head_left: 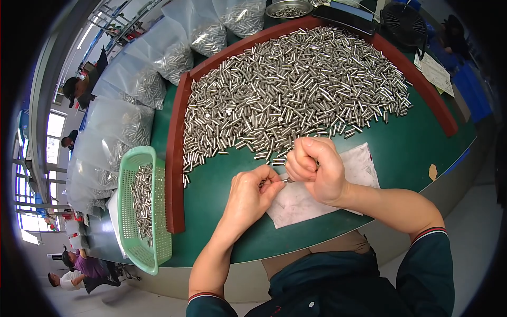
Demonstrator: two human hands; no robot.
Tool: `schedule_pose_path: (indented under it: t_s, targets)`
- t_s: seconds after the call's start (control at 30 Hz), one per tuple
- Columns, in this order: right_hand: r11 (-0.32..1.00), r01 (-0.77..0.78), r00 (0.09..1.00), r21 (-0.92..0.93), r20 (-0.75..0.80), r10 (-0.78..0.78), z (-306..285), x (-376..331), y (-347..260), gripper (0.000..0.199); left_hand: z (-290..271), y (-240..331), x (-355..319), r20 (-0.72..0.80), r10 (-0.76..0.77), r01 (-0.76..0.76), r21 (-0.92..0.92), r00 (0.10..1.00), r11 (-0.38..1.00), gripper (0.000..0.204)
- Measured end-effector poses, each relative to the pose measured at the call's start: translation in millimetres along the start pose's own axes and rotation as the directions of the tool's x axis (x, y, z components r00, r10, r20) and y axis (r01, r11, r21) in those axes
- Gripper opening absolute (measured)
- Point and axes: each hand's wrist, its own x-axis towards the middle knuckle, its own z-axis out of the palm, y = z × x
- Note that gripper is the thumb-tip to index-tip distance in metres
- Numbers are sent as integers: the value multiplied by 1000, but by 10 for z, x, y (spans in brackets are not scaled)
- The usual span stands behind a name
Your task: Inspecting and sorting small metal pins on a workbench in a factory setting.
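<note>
My left hand [249, 194] is closed, thumb against fingers, with small metal pins partly showing inside its curl. My right hand [318, 168] is curled into a fist just beside it. Between the two sets of fingertips a short shiny metal pin [288, 180] sticks out; it seems gripped by the right fingers, though they hide most of it. Both hands hover over a stained white cloth [296, 207] on the green table [211, 206]. Just beyond them spreads a large heap of metal pins [301, 84], its near edge close to my right hand.
A red-brown wooden border [176, 174] frames the heap. Left of it stands a green plastic basket [153, 211] with more pins. Clear plastic bags of pins [142, 90] line the far left. A metal bowl [288, 9], a black fan [404, 24] and papers [435, 74] sit farther back.
</note>
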Motion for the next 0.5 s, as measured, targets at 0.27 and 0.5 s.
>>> schedule_pose_path:
  t_s: [0.27, 0.5]
  targets:
    - [994, 63, 998, -94, 16, -62, 54, -31, 45, 38, -27, 30, 4, 27, -36, 36, -7, 999, 999, 10]
    - [987, 69, 998, -147, 20, -66, 59, -17, 70, 37, -21, 2, 42, 34, -38, 38, -1, 999, 999, 10]
